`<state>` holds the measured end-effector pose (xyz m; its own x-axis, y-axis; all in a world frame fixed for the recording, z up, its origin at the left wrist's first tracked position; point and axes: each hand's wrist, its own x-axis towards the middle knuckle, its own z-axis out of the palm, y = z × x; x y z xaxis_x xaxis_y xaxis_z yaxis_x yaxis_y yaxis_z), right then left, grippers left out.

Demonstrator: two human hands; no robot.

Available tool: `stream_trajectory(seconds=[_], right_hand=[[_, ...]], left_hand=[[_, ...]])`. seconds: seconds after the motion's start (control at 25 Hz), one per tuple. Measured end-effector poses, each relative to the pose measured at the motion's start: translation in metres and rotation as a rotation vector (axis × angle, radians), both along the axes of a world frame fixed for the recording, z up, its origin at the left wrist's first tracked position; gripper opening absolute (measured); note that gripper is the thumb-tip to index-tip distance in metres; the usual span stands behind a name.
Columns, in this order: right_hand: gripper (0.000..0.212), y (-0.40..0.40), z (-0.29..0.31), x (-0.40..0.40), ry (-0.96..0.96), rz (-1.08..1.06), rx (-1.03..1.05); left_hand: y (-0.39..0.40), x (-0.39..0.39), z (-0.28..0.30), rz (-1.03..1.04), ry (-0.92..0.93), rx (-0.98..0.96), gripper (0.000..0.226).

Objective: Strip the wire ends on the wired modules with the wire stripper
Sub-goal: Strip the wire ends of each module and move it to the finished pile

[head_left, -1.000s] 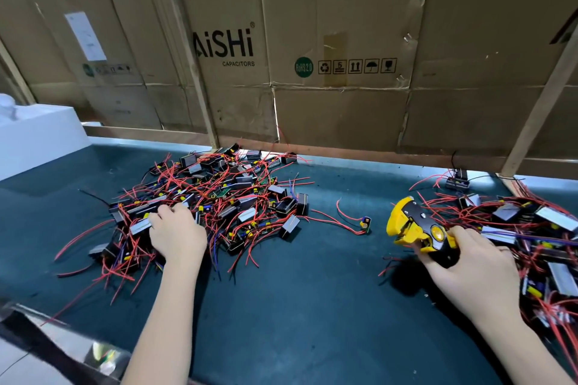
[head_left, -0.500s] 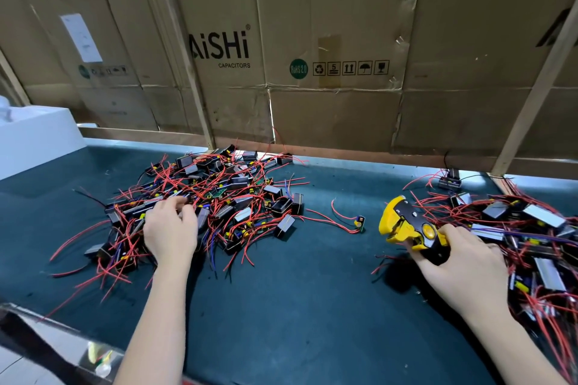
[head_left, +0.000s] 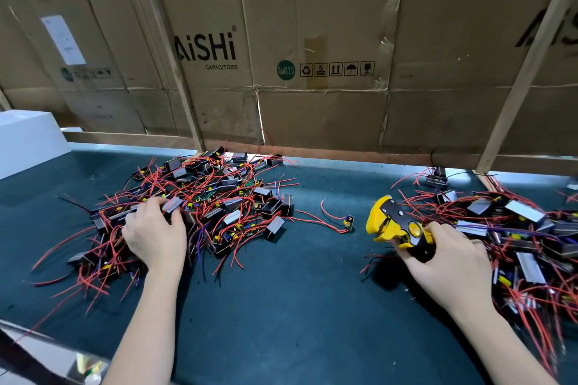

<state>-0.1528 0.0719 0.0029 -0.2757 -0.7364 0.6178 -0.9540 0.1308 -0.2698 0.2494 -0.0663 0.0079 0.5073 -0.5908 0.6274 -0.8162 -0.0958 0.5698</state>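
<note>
We see the left hand [head_left: 155,236] down on the near side of the left pile of wired modules [head_left: 206,197], which lies on the dark green bench [head_left: 281,306] toward its far-left part. Its fingers are curled, and the fingertips pinch a grey-faced module [head_left: 171,204] at the pile's near-left edge; the thumb lies on the module's right side. We cannot tell whether that module is lifted clear of the heap or resting on it.

Our right hand [head_left: 450,262] is wrapped round the black handles of the wire stripper [head_left: 395,225], fingers curled tightly about them. The stripper's yellow head points left and away from us, toward the middle of the bench, and sits raised above the surface with a dark shadow under it. Nothing is visible between its jaws.

A second pile of wired modules [head_left: 506,228], with red leads fanned out, covers the right part of the bench, just beside and partly behind the right hand. One small loose module [head_left: 348,222] with a curled red lead lies alone on the bench between the left pile and the stripper head, touching neither.

Behind the far edge of the bench stands a wall of flattened cardboard boxes [head_left: 312,56] held by wooden battens. A white block [head_left: 25,141] sits at the far-left corner.
</note>
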Motion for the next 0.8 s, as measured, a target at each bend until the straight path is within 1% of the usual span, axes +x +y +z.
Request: stream_trajectory(seconds=[0.12,0.24,0.32,0.36,0.4,0.44,0.48,0.52,0.6,0.64,0.68,0.72,0.76,0.8], right_hand=[[0.048,0.0,0.001,0.0,-0.005,0.013,-0.019],[0.048,0.0,0.0,0.0,-0.001,0.028,-0.04],[0.051,-0.002,-0.001,-0.002,0.002,0.017,-0.021],[0.051,-0.002,-0.001,-0.002,0.0,0.009,-0.007],[0.05,-0.003,-0.001,-0.002,-0.002,0.002,0.004],[0.048,-0.003,-0.001,-0.002,-0.008,0.0,0.01],[0.046,-0.003,0.0,-0.001,-0.025,0.003,0.012],[0.045,-0.002,0.0,-0.001,-0.051,0.007,0.012],[0.044,0.0,0.001,-0.001,-0.113,0.01,0.004],[0.044,0.001,0.002,-0.001,-0.149,0.008,0.003],[0.045,0.001,0.003,-0.001,-0.189,0.005,0.001],[0.046,0.002,0.005,-0.001,-0.227,0.003,-0.007],[0.045,0.002,0.006,0.0,-0.261,0.004,-0.022],[0.044,0.002,0.007,0.0,-0.284,0.007,-0.037]], left_hand=[[0.0,-0.008,0.015,-0.065,0.142,-0.274,0.021],[0.003,-0.015,0.043,-0.103,0.134,-0.559,0.022],[0.008,-0.03,0.067,-0.138,0.073,-0.663,0.021],[0.013,-0.043,0.077,-0.181,0.053,-0.679,0.021],[0.017,-0.057,0.086,-0.269,0.065,-0.668,0.021],[0.022,-0.073,0.092,-0.41,0.105,-0.622,0.023],[0.027,-0.089,0.096,-0.6,0.165,-0.524,0.025],[0.031,-0.105,0.096,-0.817,0.242,-0.356,0.026],[0.04,-0.141,0.082,-1.213,0.418,0.141,0.02],[0.044,-0.157,0.068,-1.309,0.419,0.361,0.015],[0.047,-0.171,0.051,-1.328,0.327,0.503,0.012],[0.049,-0.183,0.034,-1.307,0.2,0.575,0.01],[0.051,-0.191,0.019,-1.268,0.083,0.595,0.01],[0.052,-0.195,0.01,-1.222,0.01,0.573,0.01]])
